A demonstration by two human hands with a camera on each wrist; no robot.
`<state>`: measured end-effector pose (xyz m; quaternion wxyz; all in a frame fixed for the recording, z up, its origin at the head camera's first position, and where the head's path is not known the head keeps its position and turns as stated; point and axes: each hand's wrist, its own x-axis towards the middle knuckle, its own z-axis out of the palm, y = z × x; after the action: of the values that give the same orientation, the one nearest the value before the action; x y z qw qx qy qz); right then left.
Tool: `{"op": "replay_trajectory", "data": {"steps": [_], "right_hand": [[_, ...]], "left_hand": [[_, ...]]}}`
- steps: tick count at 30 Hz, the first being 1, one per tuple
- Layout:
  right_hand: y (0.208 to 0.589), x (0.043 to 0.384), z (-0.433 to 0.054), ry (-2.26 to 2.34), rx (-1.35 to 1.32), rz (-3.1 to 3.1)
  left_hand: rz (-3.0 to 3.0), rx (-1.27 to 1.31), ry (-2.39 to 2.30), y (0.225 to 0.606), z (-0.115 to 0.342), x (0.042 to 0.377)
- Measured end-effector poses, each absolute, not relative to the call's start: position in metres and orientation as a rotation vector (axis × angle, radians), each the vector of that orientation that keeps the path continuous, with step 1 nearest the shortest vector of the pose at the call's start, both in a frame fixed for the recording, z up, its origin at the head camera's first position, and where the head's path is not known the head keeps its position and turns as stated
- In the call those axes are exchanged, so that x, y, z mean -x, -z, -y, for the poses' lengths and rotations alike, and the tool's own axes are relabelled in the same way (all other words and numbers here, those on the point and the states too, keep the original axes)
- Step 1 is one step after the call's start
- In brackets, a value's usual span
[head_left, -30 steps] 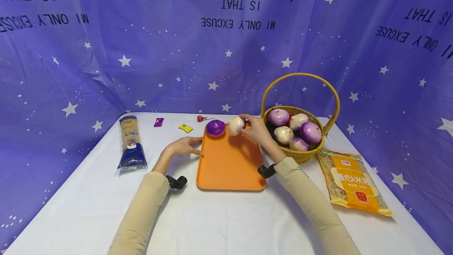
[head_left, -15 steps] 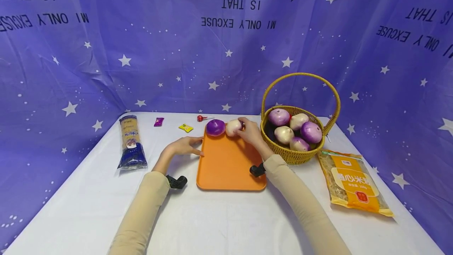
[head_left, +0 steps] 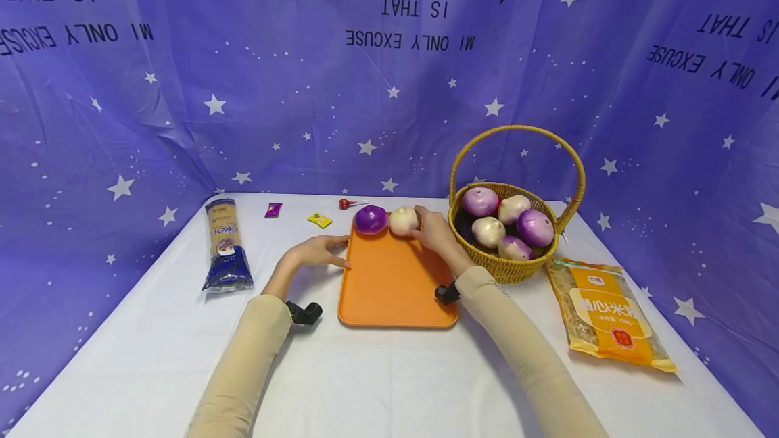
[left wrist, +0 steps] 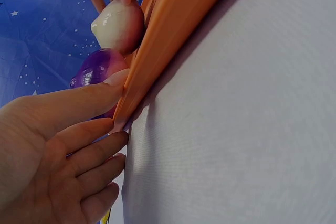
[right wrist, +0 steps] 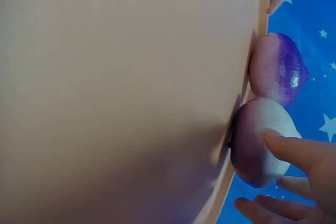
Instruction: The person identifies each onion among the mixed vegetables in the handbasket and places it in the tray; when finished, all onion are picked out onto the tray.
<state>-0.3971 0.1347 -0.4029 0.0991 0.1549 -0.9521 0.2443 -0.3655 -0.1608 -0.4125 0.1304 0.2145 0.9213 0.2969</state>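
Right hand (head_left: 435,231) holding white onion (head_left: 402,222), far end of tray (head_left: 395,289), purple onion (head_left: 370,220) beside, relaxed left hand (head_left: 313,251) touching left rim

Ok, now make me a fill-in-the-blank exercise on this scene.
1. The left hand touches the tray, which is coloured ____.
2. The right hand holds the pale onion beside a second onion coloured ____.
3. In the head view, the basket stands to the ____ of the tray.
Missing words: orange; purple; right.

Free middle above the orange tray (head_left: 392,282); obstacles rightward: right forearm (head_left: 517,330), tall-handled basket (head_left: 496,270).
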Motion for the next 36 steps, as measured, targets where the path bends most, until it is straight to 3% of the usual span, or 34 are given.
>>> {"op": "replay_trajectory", "data": {"steps": [11, 23, 36], "right_hand": [[0.376, 0.379, -0.145, -0.722, -0.565, 2.771], [0.331, 0.343, -0.188, -0.778, -0.701, 2.683], [0.298, 0.349, -0.237, -0.538, -0.804, 2.77]], "left_hand": [[-2.67, -0.619, -0.878, 0.413, 0.161, 0.365], [-2.679, -0.636, -0.837, 0.413, 0.161, 0.366], [-2.679, -0.663, -0.828, 0.414, 0.163, 0.367]]}}
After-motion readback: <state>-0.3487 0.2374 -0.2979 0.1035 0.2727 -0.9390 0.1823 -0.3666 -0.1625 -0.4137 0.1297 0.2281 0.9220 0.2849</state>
